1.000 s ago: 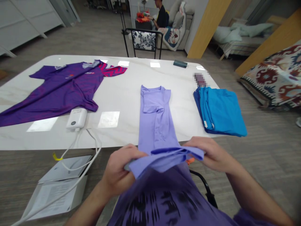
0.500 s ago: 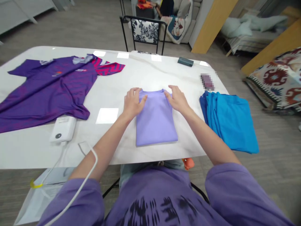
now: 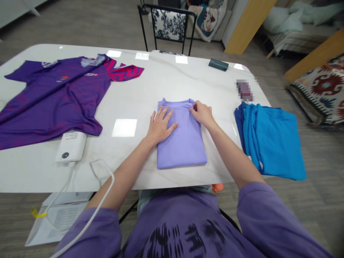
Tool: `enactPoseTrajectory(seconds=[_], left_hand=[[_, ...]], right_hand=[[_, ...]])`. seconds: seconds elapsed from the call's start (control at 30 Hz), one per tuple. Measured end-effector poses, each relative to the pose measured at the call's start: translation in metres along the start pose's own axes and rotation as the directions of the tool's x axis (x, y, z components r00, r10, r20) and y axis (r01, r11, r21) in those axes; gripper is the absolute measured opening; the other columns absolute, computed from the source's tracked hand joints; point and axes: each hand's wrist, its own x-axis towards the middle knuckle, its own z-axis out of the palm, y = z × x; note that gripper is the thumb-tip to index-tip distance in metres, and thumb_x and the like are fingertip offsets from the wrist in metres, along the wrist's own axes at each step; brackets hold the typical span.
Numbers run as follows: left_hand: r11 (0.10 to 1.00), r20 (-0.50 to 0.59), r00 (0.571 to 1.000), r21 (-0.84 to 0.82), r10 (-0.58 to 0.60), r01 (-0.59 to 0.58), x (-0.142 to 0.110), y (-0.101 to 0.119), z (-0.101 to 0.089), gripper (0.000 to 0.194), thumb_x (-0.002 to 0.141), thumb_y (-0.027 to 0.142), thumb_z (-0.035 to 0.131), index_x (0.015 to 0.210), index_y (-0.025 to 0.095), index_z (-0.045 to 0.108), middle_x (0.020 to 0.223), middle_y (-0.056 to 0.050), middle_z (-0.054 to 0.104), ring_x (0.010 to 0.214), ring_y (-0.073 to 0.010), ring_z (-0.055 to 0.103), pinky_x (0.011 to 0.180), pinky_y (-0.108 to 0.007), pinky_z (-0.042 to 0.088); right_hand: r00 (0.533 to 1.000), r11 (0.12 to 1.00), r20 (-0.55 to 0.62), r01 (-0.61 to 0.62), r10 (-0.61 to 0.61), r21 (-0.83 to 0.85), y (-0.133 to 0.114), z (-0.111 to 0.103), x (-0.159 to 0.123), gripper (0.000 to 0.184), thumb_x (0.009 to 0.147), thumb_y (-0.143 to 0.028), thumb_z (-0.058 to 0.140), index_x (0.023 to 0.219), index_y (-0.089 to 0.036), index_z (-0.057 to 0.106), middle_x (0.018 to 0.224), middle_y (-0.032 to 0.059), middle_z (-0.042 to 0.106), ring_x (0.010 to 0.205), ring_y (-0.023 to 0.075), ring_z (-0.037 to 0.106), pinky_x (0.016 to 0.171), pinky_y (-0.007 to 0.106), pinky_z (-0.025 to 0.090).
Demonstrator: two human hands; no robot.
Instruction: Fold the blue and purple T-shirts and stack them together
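A light purple shirt (image 3: 182, 143), folded into a neat rectangle with its neckline away from me, lies on the white table in front of me. My left hand (image 3: 160, 126) rests flat on its left side, fingers spread over the cloth. At the upper right corner, by the collar, my right hand (image 3: 201, 114) has thumb and fingers pinched on the fabric. Off to the right sits a stack of folded blue clothes (image 3: 276, 139). A dark purple jersey (image 3: 70, 96) with a pink patterned sleeve is spread out on the left.
On the white table (image 3: 150, 84) are a white device (image 3: 72, 146) with a cable (image 3: 103, 197) running by my left arm, a dark case (image 3: 218, 64) and a blurred-out flat object (image 3: 244, 89). A black-framed chair (image 3: 168, 25) stands at the far side.
My left hand has moved from the shirt's upper left edge onto its top surface. My right hand's fingers have closed on the collar corner. The view has tilted slightly down.
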Motion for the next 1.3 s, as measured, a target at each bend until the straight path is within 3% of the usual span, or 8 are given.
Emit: enactPoseTrajectory(seconds=[0.17, 0.37, 0.57, 0.73, 0.9, 1.03, 1.17, 1.3], left_hand=[[0.999, -0.004, 0.999, 0.026, 0.034, -0.034, 0.001, 0.004, 0.001, 0.082, 0.114, 0.07, 0.044, 0.182, 0.026, 0.039, 0.194, -0.009, 0.022, 0.183, -0.034, 0.012, 0.148, -0.062, 0.009], [0.998, 0.029, 0.999, 0.063, -0.014, 0.012, -0.004, 0.012, 0.003, 0.087, 0.114, 0.071, 0.041, 0.183, 0.018, 0.037, 0.194, -0.014, 0.018, 0.183, -0.0366, 0.011, 0.148, -0.065, 0.007], [0.982, 0.042, 0.982, 0.034, 0.182, -0.184, -0.069, 0.043, 0.004, 0.094, 0.112, 0.076, 0.045, 0.182, 0.015, 0.036, 0.193, -0.015, 0.021, 0.182, -0.0362, 0.013, 0.149, -0.06, 0.012], [0.975, 0.06, 0.973, 0.016, 0.221, -0.223, -0.105, 0.051, 0.018, 0.102, 0.106, 0.082, 0.055, 0.182, 0.016, 0.036, 0.192, -0.019, 0.026, 0.181, -0.04, 0.019, 0.148, -0.063, 0.014], [0.995, -0.115, 0.989, -0.043, -0.09, 0.086, -0.047, 0.028, -0.002, 0.084, 0.111, 0.072, 0.05, 0.174, 0.016, 0.048, 0.176, -0.024, 0.048, 0.163, -0.0402, 0.049, 0.135, -0.06, 0.041], [0.89, -0.135, 0.881, -0.107, -0.454, 0.442, 0.039, -0.005, -0.018, 0.078, 0.104, 0.074, 0.058, 0.148, 0.01, 0.067, 0.158, -0.032, 0.057, 0.152, -0.0483, 0.055, 0.13, -0.066, 0.042], [0.885, -0.035, 0.891, -0.143, -0.452, 0.443, 0.089, -0.018, -0.019, 0.055, 0.092, 0.059, 0.08, 0.123, 0.014, 0.073, 0.144, -0.031, 0.069, 0.144, -0.0506, 0.062, 0.122, -0.067, 0.05], [0.906, -0.011, 0.933, -0.241, -0.36, 0.347, 0.095, -0.007, -0.021, 0.035, 0.098, 0.042, 0.073, 0.124, 0.02, 0.066, 0.127, -0.015, 0.079, 0.125, -0.0328, 0.075, 0.112, -0.048, 0.06]], right_hand=[[0.998, 0.995, -0.067, -0.013, 0.02, 0.1, 0.008, -0.009, 0.002, 0.036, 0.114, -0.043, 0.048, 0.142, -0.026, 0.061, 0.126, 0.0116, 0.08, 0.114, 0.0323, 0.072, 0.107, 0.047, 0.055], [0.977, 0.995, -0.197, 0.067, -0.081, -0.077, -0.001, -0.004, -0.037, 0.061, 0.117, -0.047, 0.042, 0.167, -0.015, 0.052, 0.17, 0.0241, 0.055, 0.154, 0.0405, 0.053, 0.128, 0.062, 0.044], [0.957, 0.955, 0.055, 0.289, -0.285, -0.071, -0.004, 0.023, -0.111, 0.081, 0.118, -0.069, 0.033, 0.185, -0.022, 0.033, 0.191, 0.0131, 0.027, 0.178, 0.0331, 0.026, 0.147, 0.056, 0.023], [0.95, 0.953, 0.116, 0.298, -0.289, -0.062, 0.004, 0.033, -0.117, 0.085, 0.117, -0.071, 0.035, 0.185, -0.02, 0.033, 0.192, 0.0142, 0.023, 0.18, 0.0352, 0.021, 0.148, 0.06, 0.019], [0.992, 0.994, -0.079, 0.099, -0.103, -0.051, 0.009, 0.012, -0.071, 0.084, 0.113, -0.072, 0.044, 0.171, -0.011, 0.049, 0.175, 0.0288, 0.047, 0.161, 0.0463, 0.047, 0.134, 0.066, 0.04], [0.98, 0.982, -0.09, -0.182, 0.177, -0.046, 0.016, -0.002, -0.018, 0.079, 0.105, -0.076, 0.058, 0.148, -0.01, 0.064, 0.154, 0.0324, 0.058, 0.142, 0.0479, 0.062, 0.123, 0.067, 0.048], [0.984, 0.988, 0.082, -0.153, 0.155, -0.035, 0.017, -0.006, 0.011, 0.059, 0.102, -0.061, 0.071, 0.141, -0.018, 0.065, 0.154, 0.0242, 0.062, 0.134, 0.0405, 0.068, 0.119, 0.058, 0.054], [0.991, 0.986, 0.122, -0.076, 0.058, 0.148, 0.015, -0.013, 0.015, 0.035, 0.106, -0.044, 0.064, 0.135, -0.024, 0.061, 0.129, 0.0144, 0.076, 0.12, 0.0337, 0.073, 0.11, 0.048, 0.059]])
